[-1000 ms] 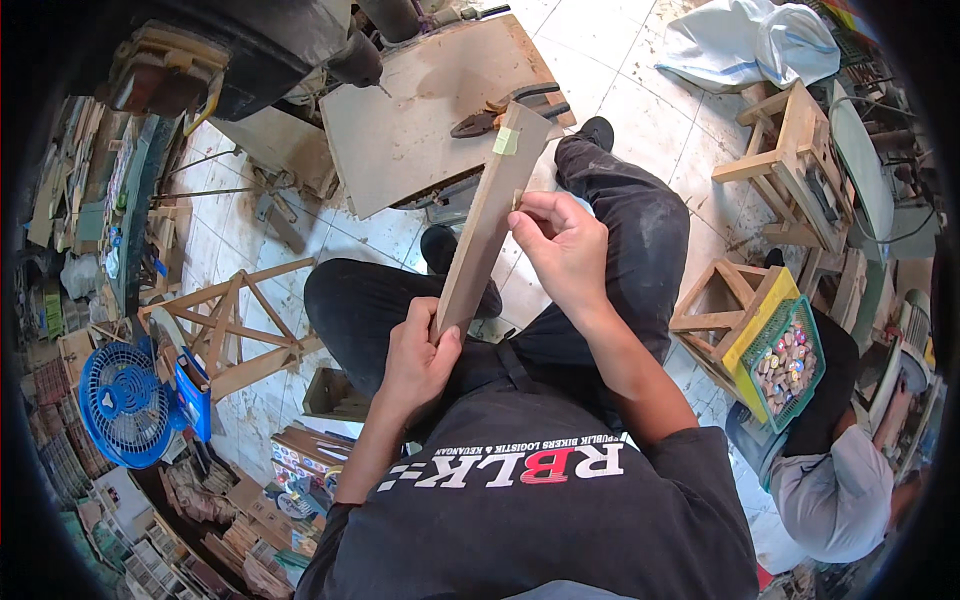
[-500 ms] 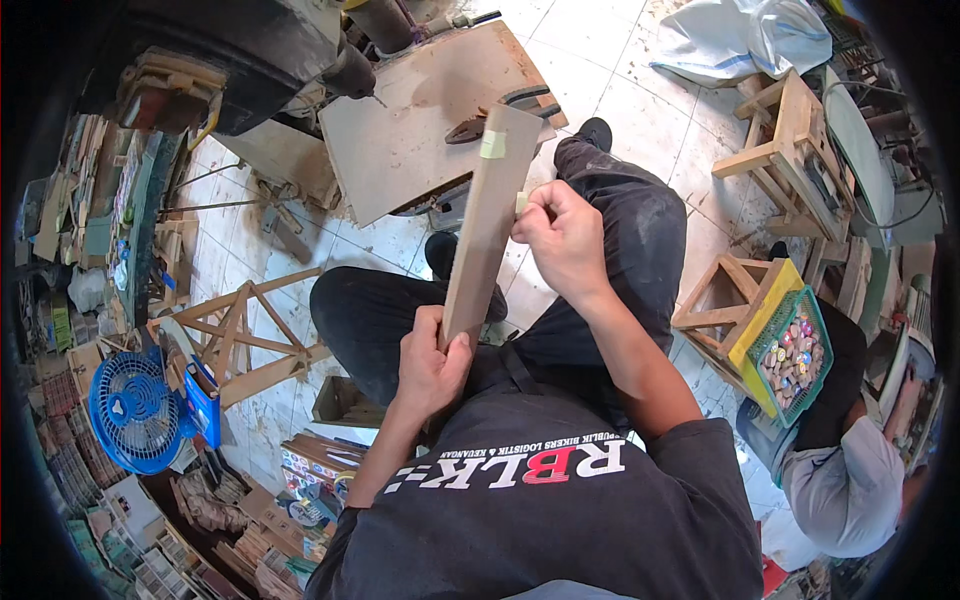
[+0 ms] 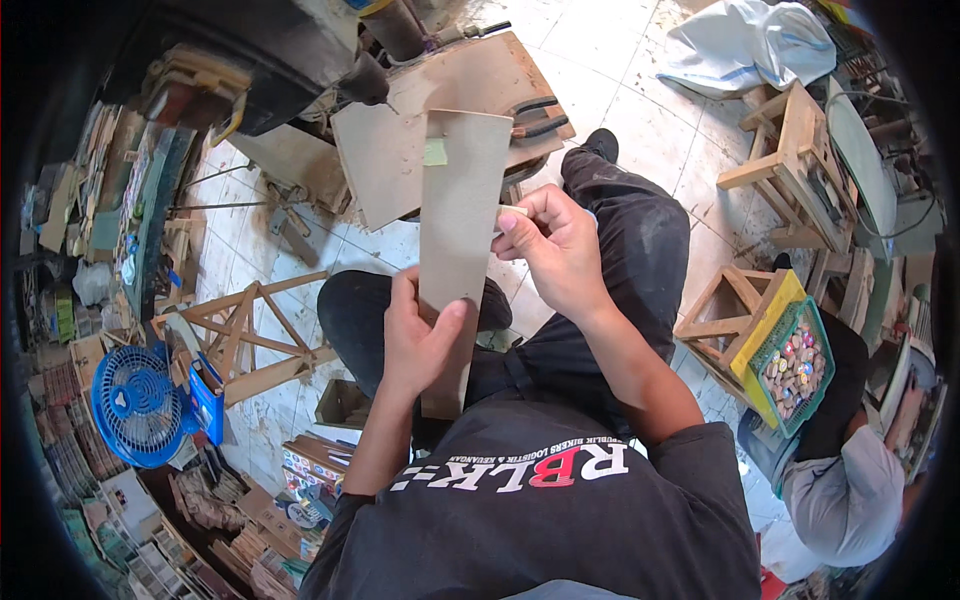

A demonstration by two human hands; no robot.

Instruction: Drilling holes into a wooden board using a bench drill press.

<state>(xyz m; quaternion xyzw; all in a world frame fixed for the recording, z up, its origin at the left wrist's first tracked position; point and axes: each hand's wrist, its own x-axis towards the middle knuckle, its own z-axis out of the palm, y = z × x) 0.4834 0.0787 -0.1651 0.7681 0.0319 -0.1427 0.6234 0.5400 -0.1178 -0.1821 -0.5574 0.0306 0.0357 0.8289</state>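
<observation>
A long, flat greyish-brown board [image 3: 462, 230] stands tilted away from my lap, its broad face toward me. Near its far end, at the left edge, sits a small pale green patch like tape [image 3: 435, 152]. My left hand [image 3: 424, 338] grips the board's lower part, thumb across the face and fingers behind the left edge. Beside the board's right edge, my right hand [image 3: 556, 250] pinches a small pale yellowish piece [image 3: 513, 212] between thumb and finger. I cannot tell whether that piece touches the board, or what it is made of.
Ahead is a machine table [image 3: 400, 165] with black-handled pliers-like tools [image 3: 538, 118]. A blue fan [image 3: 138, 405] and a wooden frame [image 3: 250, 335] stand at left. To the right are wooden stools [image 3: 790, 165], a green basket [image 3: 797, 365] of small pieces, and another person [image 3: 850, 485].
The board has turned from nearly edge-on to broad face toward me. My left hand has spread its thumb over the face, and my right hand has shifted slightly down, still pinching the small piece.
</observation>
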